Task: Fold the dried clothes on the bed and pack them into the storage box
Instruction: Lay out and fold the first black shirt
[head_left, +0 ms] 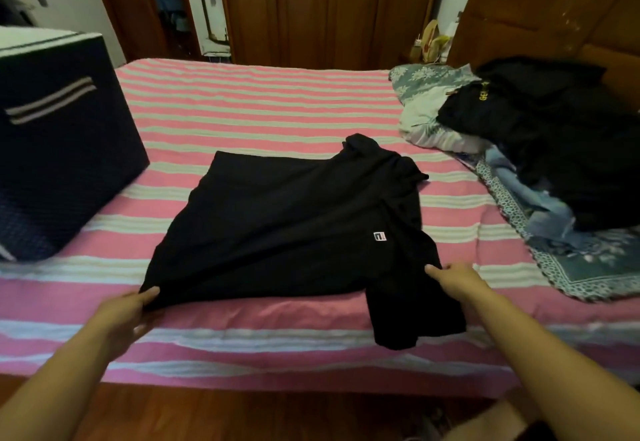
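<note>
On the pink-and-white striped bed (277, 108) in front of me lies a black short-sleeved T-shirt (291, 218), spread mostly flat across the middle of the cover, with its hem towards the left and its collar end towards the right. A small white logo patch (380, 236) shows on the cloth near the right side. One sleeve hangs over the near edge of the bed, just below my right hand.

My left hand (130, 309) pinches the near-left corner of the shirt, thumb on top and fingers curled under the cloth. My right hand (457, 281) grips the shirt's near-right edge close to the sleeve seam, thumb pressed on the fabric; the fingers below it are hidden, so I can tell only that it is closed on the cloth.

To the left, standing on the bed and well apart from the shirt, I see the dark navy fabric storage box (59, 149) with a grey-striped handle on its side. I cannot see into it from here.

At the far right of the bed, a heap of dark clothes (554, 135) rests on a blue floral quilt (588, 260) with a light patterned pillow (426, 104) beside it. Behind the bed stands a brown wooden wardrobe (329, 7).
</note>
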The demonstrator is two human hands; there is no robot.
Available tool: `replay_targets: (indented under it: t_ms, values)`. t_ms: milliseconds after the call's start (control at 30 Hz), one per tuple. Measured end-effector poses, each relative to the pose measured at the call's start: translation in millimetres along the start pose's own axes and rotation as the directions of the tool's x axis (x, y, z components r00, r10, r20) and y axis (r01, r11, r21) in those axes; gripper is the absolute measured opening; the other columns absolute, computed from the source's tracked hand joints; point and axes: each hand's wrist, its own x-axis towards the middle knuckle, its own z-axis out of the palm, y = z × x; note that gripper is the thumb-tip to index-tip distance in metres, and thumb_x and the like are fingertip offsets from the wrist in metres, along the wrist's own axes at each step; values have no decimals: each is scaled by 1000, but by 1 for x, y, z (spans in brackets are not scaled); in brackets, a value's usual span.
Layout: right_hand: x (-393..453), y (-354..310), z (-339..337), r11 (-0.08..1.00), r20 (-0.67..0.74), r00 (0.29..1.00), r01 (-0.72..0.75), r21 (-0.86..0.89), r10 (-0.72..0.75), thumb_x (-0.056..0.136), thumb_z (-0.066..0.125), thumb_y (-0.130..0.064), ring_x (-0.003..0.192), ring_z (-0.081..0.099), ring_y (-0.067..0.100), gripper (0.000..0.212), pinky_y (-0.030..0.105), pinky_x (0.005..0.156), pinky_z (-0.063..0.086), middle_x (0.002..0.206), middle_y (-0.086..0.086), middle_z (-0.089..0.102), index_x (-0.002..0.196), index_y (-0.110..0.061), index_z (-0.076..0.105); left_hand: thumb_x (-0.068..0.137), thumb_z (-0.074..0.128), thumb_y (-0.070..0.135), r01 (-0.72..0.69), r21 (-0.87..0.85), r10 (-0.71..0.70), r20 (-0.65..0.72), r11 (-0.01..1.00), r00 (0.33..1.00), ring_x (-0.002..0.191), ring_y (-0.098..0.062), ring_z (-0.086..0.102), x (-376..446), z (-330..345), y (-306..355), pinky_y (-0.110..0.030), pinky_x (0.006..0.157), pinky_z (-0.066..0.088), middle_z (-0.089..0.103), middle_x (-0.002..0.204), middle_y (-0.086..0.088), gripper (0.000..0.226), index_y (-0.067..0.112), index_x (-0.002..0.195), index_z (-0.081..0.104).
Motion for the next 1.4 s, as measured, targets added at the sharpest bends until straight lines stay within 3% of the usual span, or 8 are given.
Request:
replay_targets:
  t_ms: [167,333,467,567,733,967,1167,1400]
  values:
    - [-20,-16,-53,735,-250,968,176,654,-9,97,59,-22,85,66,29,16,42,74,52,110,20,68,91,-10,67,103,54,9,-81,-118,87,41,990,995,64,-7,53,-12,3,38,-16,50,51,59,86,-3,10,11,103,63]
    - [-65,60,-49,749,-103,984,-41,661,145,103,53,-24,83,62,27,24,38,71,47,99,12,67,113,-5,64,103,54,8,9,-160,-1,51,987,999,73,-13,54,-19,2,27,-17,48,54,60,87,-5,13,12,92,60]
    - [-76,99,-7,767,-45,964,-180,615,262,105,51,-30,107,62,35,43,43,87,49,121,20,65,130,3,57,107,44,5,83,-261,-70,59,962,996,108,-27,60,-19,0,9,-30,88,55,54,129,-14,22,6,125,56]
    - [-87,101,13,715,-34,951,-209,667,309,104,52,-35,112,62,40,46,54,96,50,128,22,62,133,1,55,108,42,6,58,-270,-47,48,961,998,103,-22,59,-24,2,0,-22,61,60,50,129,-12,25,7,128,57]
    - [-128,79,0,717,-214,959,17,696,185,103,54,-25,80,64,27,30,31,60,49,105,17,68,115,2,62,102,57,9,-152,-258,137,-75,954,988,89,-16,61,-27,-5,-4,-38,97,51,64,112,-11,10,15,95,61]
    - [-153,90,5,433,393,895,-447,783,213,61,89,-8,73,75,33,55,43,53,61,97,22,75,111,-1,66,105,52,13,112,-337,-99,56,935,994,84,-10,58,-27,-6,-21,-24,76,52,60,94,0,12,14,95,59]
    - [-150,95,-1,629,149,959,-271,729,241,102,54,-15,92,66,32,24,42,72,54,103,16,68,122,-2,59,107,47,14,63,-168,-61,18,984,998,99,-29,62,-30,-12,-16,-40,95,51,59,115,-16,24,7,130,51]
    - [-130,25,-42,704,-145,989,122,700,-27,98,58,-4,96,67,31,41,49,74,62,123,7,62,136,-18,55,106,34,-1,-65,-132,66,8,989,998,71,-24,68,-43,3,24,-36,65,59,58,92,-20,43,9,148,36]
